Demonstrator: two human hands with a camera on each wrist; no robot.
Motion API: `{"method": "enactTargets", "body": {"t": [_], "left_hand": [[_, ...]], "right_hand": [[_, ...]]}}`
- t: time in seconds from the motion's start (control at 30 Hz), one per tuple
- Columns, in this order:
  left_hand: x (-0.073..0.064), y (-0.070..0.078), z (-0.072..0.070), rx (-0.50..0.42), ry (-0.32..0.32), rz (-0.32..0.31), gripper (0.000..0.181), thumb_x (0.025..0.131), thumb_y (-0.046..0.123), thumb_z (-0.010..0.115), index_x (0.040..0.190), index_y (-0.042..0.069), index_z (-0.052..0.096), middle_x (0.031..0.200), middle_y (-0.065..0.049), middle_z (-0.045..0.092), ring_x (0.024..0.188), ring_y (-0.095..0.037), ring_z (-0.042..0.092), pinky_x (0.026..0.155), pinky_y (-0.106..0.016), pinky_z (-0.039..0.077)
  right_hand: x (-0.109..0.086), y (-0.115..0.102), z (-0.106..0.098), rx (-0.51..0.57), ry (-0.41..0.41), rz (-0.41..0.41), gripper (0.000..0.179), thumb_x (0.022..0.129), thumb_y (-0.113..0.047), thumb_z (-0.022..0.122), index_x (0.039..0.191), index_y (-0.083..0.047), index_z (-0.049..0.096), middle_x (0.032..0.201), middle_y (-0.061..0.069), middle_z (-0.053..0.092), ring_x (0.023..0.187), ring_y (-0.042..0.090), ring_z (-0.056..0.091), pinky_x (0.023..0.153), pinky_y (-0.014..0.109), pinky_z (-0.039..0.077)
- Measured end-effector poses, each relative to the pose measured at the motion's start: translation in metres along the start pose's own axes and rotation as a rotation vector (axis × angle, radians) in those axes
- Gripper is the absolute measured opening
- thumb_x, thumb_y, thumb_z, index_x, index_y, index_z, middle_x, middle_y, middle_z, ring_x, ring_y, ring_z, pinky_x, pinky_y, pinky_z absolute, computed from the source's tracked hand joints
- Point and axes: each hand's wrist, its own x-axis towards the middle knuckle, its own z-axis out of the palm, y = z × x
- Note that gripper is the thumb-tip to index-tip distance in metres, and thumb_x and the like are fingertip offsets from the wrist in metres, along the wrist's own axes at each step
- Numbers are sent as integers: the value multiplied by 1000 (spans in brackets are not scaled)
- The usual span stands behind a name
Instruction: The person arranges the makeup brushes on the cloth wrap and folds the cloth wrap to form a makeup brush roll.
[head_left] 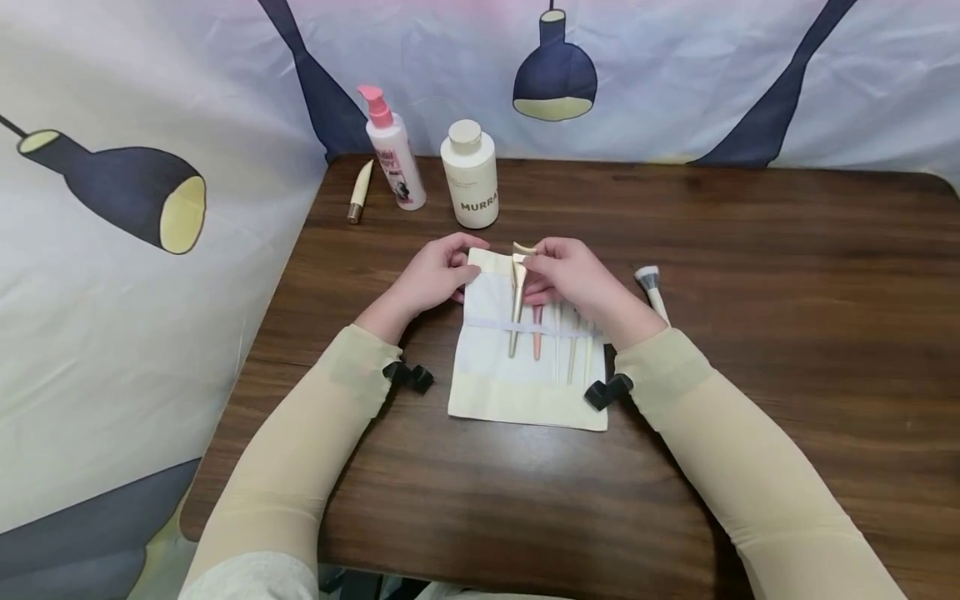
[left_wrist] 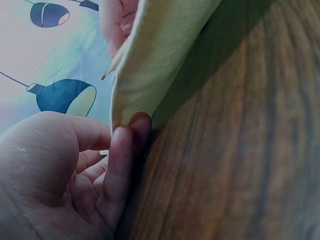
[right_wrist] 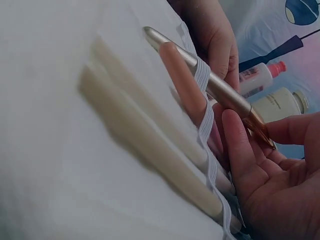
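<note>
A cream cloth brush roll (head_left: 480, 400) lies unfolded on the table with a white elastic band (head_left: 491, 324) across it. My left hand (head_left: 435, 275) pinches its upper left edge between thumb and fingers; in the left wrist view this cloth edge (left_wrist: 135, 85) stands raised. My right hand (head_left: 573, 271) pinches a gold makeup brush (head_left: 517, 292) close to its head. The gold handle (right_wrist: 225, 92) passes under the band in the right wrist view. Beside it, a pink brush (head_left: 537, 342) and several pale brushes (head_left: 573, 354) sit under the band, their upper ends hidden by my right hand.
A white-tipped brush (head_left: 654, 287) lies to the right, partly behind my right forearm. At the back left stand a pump bottle (head_left: 397, 162) with a pink top and a white bottle (head_left: 471, 179). A cream tube (head_left: 360, 192) lies left of them. A printed curtain (head_left: 637, 75) hangs behind the table.
</note>
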Motion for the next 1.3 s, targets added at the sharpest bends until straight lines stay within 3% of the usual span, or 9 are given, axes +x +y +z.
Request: {"method": "enactTargets", "body": {"t": [0.33, 0.57, 0.77, 0.9, 1.1, 1.3], "left_hand": [[1, 2, -4, -1, -4, 2, 35, 101, 9, 60, 136, 15, 62, 74, -7, 60, 70, -19, 65, 59, -33, 60], [-1, 0, -2, -17, -16, -22, 35, 102, 9, 61, 136, 15, 62, 76, -8, 62, 73, -20, 67, 61, -34, 61], [0, 0, 1, -2, 1, -3, 34, 101, 10, 61, 135, 15, 63, 74, -8, 60, 72, -20, 66, 60, -33, 60], [0, 1, 0, -8, -10, -23, 34, 102, 11, 61, 136, 16, 62, 76, -8, 60, 74, -21, 66, 62, -34, 61], [1, 2, -2, -4, 0, -9, 34, 102, 11, 61, 136, 16, 62, 76, -9, 61, 74, -21, 66, 62, -35, 61], [1, 3, -2, 1, -7, -21, 34, 102, 12, 62, 136, 17, 62, 75, -8, 59, 74, -21, 65, 62, -34, 60]], "right_hand": [[-2, -8, -2, -90, -21, 12, 21, 105, -17, 60, 110, 3, 64, 95, 14, 68, 76, 21, 73, 72, 33, 64], [-3, -5, -5, -157, -82, 34, 22, 104, -18, 61, 103, 4, 66, 81, 15, 73, 69, 21, 74, 67, 34, 64], [-4, -2, -7, -227, -105, 13, 24, 103, -20, 63, 96, 3, 67, 73, 12, 70, 62, 20, 72, 60, 31, 62], [-4, -2, -6, -245, -122, 26, 24, 103, -19, 63, 94, 3, 66, 68, 10, 68, 58, 18, 70, 56, 30, 61], [-4, -7, -5, -259, -116, 27, 21, 103, -19, 63, 101, 2, 65, 70, 10, 67, 56, 17, 69, 55, 29, 60], [-4, -7, -5, -261, -125, 26, 23, 104, -15, 62, 119, 2, 62, 75, 11, 67, 59, 19, 70, 57, 30, 61]]}}
